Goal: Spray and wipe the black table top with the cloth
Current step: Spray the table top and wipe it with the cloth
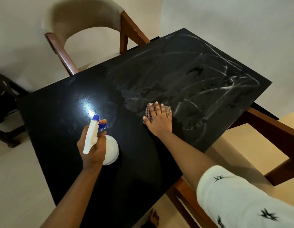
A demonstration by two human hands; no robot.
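A: The table top (64, 116) is black, streaked whitish toward the upper right. The cloth (149, 112)?

B: Checked, dark and pale. The spray bottle (100, 142) is white with a blue nozzle; the sleeve (233, 195), lower right, white with dark stars.

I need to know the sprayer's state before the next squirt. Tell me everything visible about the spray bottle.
The spray bottle is white, plastic by its look, with a blue nozzle tip and blue trigger. Its round body shows below the left hand, which wraps the neck with a finger at the trigger. It is tilted, nozzle pointing forward toward a bright glare on the black table. Whether the base touches the table cannot be told. Fill level is not visible.
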